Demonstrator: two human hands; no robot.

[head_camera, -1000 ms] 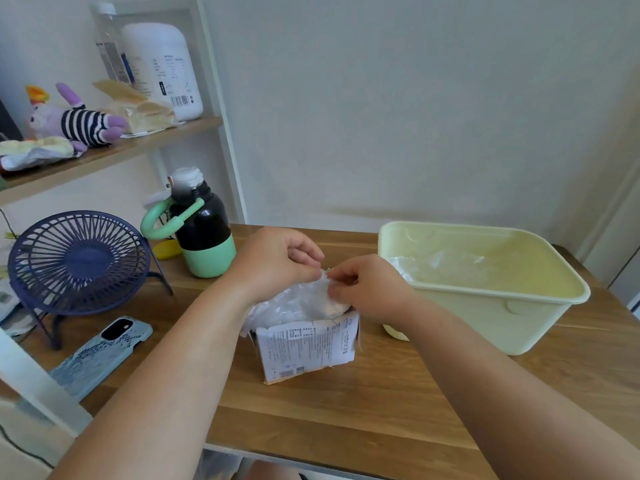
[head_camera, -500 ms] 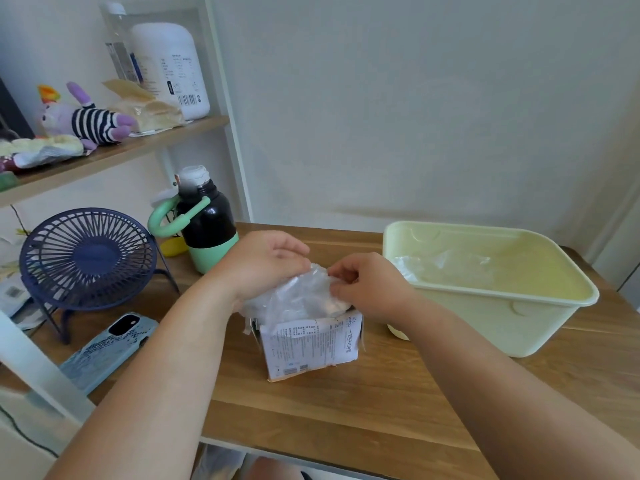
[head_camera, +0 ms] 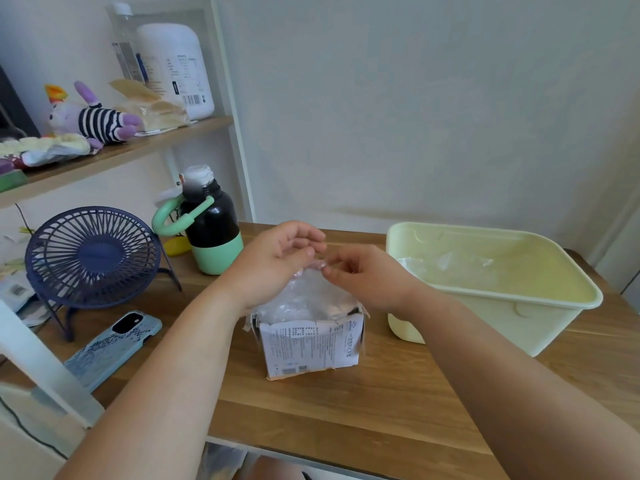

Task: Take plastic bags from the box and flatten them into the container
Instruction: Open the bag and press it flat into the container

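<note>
A small torn cardboard box (head_camera: pixel 311 344) with printed text stands on the wooden table, stuffed with clear plastic bags (head_camera: pixel 304 296). Just above it, my left hand (head_camera: pixel 273 261) and my right hand (head_camera: pixel 363 278) meet at the top edge of one clear bag, each pinching it between thumb and fingertips. The bag rises out of the box between both hands. To the right stands the pale yellow container (head_camera: pixel 526 320), with a flattened clear bag (head_camera: pixel 446 265) lying on its floor.
A black and mint bottle (head_camera: pixel 211 230) stands behind my left hand. A navy desk fan (head_camera: pixel 91 254) and a phone in a blue case (head_camera: pixel 114 348) lie at the left. A shelf with a plush toy (head_camera: pixel 90 119) and jars hangs above.
Both hands have risen a little above the box, drawing the top of the clear bag up with them. The camera has shifted slightly.
</note>
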